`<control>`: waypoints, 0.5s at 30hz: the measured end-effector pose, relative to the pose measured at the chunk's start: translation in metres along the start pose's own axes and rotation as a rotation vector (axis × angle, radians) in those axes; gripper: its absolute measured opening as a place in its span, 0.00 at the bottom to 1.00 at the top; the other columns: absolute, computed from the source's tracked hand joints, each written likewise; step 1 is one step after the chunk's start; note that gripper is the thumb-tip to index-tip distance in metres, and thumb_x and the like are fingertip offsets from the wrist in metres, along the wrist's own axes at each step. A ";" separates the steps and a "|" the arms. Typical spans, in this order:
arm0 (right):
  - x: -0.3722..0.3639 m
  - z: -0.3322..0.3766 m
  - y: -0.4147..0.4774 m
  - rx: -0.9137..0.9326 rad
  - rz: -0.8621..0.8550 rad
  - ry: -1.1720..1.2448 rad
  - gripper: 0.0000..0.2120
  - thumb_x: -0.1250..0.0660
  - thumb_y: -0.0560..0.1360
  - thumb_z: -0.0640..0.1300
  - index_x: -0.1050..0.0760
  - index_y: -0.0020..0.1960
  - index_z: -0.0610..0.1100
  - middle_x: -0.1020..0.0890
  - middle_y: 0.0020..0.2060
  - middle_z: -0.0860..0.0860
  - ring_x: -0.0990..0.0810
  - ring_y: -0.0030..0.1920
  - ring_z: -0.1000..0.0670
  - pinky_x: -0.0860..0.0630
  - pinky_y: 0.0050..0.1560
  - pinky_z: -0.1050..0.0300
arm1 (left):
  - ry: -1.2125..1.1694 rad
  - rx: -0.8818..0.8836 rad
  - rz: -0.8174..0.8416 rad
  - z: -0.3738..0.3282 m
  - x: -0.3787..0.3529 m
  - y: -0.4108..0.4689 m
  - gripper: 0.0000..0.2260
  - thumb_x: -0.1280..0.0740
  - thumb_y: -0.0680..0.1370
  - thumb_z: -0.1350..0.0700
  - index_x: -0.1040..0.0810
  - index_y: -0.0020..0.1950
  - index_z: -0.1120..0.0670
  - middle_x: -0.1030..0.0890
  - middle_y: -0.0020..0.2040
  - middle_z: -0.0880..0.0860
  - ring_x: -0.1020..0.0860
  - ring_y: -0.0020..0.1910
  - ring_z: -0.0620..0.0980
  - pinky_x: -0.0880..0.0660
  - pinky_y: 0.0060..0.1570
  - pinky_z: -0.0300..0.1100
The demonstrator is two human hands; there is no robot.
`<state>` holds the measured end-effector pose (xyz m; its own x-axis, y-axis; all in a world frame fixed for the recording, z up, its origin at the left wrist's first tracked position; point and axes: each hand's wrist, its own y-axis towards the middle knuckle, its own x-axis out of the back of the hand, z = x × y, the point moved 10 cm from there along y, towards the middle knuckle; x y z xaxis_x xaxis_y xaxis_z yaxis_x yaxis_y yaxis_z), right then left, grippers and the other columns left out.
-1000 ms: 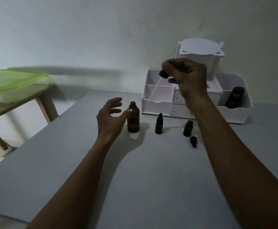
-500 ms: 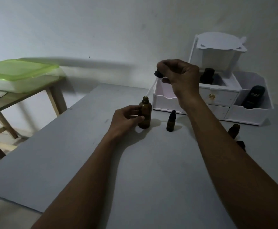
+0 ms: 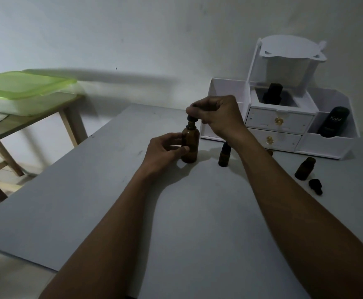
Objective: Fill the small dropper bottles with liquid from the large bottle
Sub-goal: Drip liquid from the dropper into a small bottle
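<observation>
Brown glass makes up the large bottle point(image 3: 190, 145), which stands upright on the grey table point(image 3: 116, 201), out past the middle of it. The left hand point(image 3: 165, 151) is wrapped around its left side, thumb and fingers pressed on the glass. Right above the bottle's neck is the black dropper top point(image 3: 191, 120) (the glass tube under it cannot be seen, so how far it sits in the neck is hard to tell). The right hand point(image 3: 216, 116) pinches that top from above with curled fingers.

Just to the right of the large bottle stands a small dropper bottle point(image 3: 224, 156) with its dark cap on, partly behind the right arm. Farther right of the large bottle is another small bottle point(image 3: 304, 168) with no cap, and a loose black dropper cap point(image 3: 315, 186) lies beside it on the table.

Behind and to the right of the large bottle sits a white organizer box point(image 3: 282, 126) with two little drawers with gold knobs. A dark bottle point(image 3: 272, 93) stands in its top box, and a black tube point(image 3: 333, 121) leans in its right bin.

Far to the left of the large bottle is a wooden side table point(image 3: 25, 124) with a green-lidded container point(image 3: 23, 87) on it.
</observation>
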<state>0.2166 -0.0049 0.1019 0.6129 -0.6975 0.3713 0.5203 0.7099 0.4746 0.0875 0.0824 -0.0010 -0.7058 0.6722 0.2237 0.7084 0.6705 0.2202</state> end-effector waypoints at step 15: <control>-0.008 -0.003 0.000 0.034 -0.089 -0.166 0.07 0.25 0.73 0.43 0.15 0.47 0.40 0.15 0.40 0.51 0.21 0.35 0.63 0.29 0.35 0.79 | 0.011 -0.009 -0.004 0.001 0.000 0.001 0.20 0.27 0.75 0.57 0.22 0.67 0.52 0.18 0.58 0.51 0.18 0.52 0.45 0.22 0.49 0.35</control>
<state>0.2136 0.0009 0.0965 0.4574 -0.7656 0.4524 0.5456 0.6433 0.5370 0.0881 0.0837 -0.0014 -0.7084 0.6661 0.2334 0.7058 0.6701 0.2299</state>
